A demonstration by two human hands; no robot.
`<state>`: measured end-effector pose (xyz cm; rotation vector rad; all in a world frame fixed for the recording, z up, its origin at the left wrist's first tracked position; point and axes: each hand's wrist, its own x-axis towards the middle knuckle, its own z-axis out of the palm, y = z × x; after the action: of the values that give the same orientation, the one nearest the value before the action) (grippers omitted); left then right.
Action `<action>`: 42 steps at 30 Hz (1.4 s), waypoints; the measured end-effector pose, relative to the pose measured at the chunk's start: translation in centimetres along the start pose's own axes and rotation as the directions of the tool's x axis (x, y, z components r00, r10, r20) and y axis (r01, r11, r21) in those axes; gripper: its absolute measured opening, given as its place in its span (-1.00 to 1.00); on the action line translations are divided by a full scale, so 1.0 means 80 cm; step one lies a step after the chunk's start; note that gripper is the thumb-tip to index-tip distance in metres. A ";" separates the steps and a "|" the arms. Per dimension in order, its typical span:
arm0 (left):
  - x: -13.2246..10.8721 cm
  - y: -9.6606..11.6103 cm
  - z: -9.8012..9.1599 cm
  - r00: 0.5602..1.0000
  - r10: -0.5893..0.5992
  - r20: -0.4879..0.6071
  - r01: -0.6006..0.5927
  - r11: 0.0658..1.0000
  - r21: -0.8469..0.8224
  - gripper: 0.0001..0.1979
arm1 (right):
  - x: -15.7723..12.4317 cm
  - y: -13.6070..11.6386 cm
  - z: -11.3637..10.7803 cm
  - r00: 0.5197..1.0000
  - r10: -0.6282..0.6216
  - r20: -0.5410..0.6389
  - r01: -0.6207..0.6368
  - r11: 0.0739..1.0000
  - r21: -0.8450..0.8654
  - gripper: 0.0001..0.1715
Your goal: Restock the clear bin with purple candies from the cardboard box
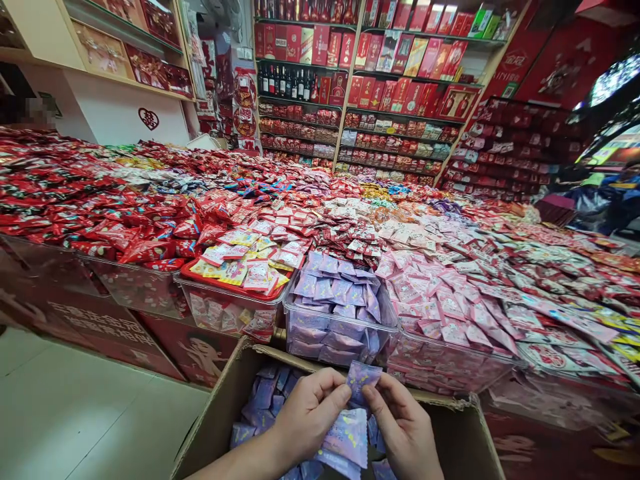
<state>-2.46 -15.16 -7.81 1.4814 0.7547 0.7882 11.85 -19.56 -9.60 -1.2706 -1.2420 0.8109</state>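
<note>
Above an open cardboard box [457, 430], my left hand [307, 413] and my right hand [403, 423] pinch a small purple candy packet [362, 377] between thumbs and fingers, one at each side. More purple packets [349, 435] sit just below it, against my left hand; whether its lower fingers grip them is hidden. Loose purple packets [261, 395] lie inside the box under my hands. Right behind the box stands a clear plastic bin [300, 308] with similar purple packets [340, 290] stacked in rows.
To the left is a bin of yellow and pink packets [245, 263], then red packets [150, 233]. Pink packets [445, 300] fill the bin at the right. Behind the long display, shelves hold red gift boxes [410, 93] and bottles [285, 81]. Tiled floor [100, 407] shows at lower left.
</note>
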 end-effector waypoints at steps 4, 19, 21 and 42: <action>-0.001 0.003 -0.003 0.998 0.037 -0.051 -0.040 0.998 -0.050 -0.75 | -0.007 0.001 -0.002 0.993 -0.114 -0.018 0.112 0.991 -0.066 -0.76; 0.007 -0.012 -0.016 0.990 0.015 -0.142 -0.001 0.996 0.095 -0.76 | 0.204 -0.111 0.029 0.796 -0.225 0.562 0.572 0.583 -0.577 -0.81; 0.007 -0.013 -0.018 0.989 0.027 -0.147 -0.007 0.991 0.134 -0.75 | 0.217 -0.103 0.047 0.743 -0.128 0.657 0.624 0.487 -0.611 -0.78; 0.008 -0.009 -0.021 0.990 0.076 -0.122 -0.035 0.951 0.308 -0.76 | 0.224 -0.095 0.074 0.642 0.153 0.751 0.616 0.481 -0.624 -0.78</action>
<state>-3.53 -13.63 -8.42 1.7458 0.9724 0.8468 8.45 -2.47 0.88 -1.4634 -2.7259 0.4206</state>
